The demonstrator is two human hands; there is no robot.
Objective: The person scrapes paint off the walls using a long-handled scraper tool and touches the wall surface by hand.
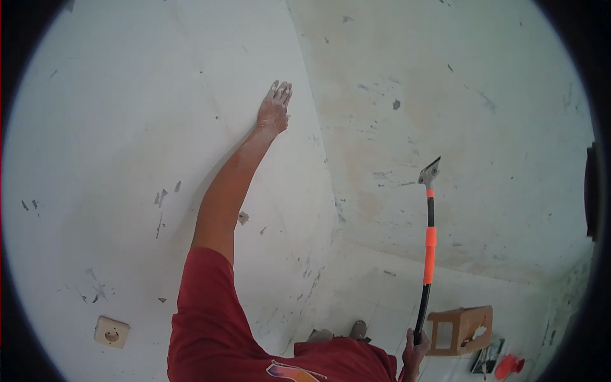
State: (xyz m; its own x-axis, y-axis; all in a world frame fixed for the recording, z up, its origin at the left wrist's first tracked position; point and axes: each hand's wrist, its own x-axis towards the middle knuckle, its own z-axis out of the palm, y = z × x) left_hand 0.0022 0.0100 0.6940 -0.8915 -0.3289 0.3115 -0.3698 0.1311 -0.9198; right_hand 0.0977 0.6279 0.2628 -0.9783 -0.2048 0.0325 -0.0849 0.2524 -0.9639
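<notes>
My left hand (273,113) is raised against the white wall (127,146), fingers stretched out and dusted with white, holding nothing. Down at the lower right, my right hand (414,355) is closed around the black lower end of a long-handled scraper (429,254). An orange sleeve wraps the middle of its handle. The metal head with its blade points upward, in front of the adjoining wall (407,127); whether it touches that wall I cannot tell.
A wall socket (111,332) sits at the lower left. On the floor at the lower right stand a brown plastic stool (459,330), a dark tray (489,356) and a red object (509,366). Both walls carry dark scraped patches and meet in a corner.
</notes>
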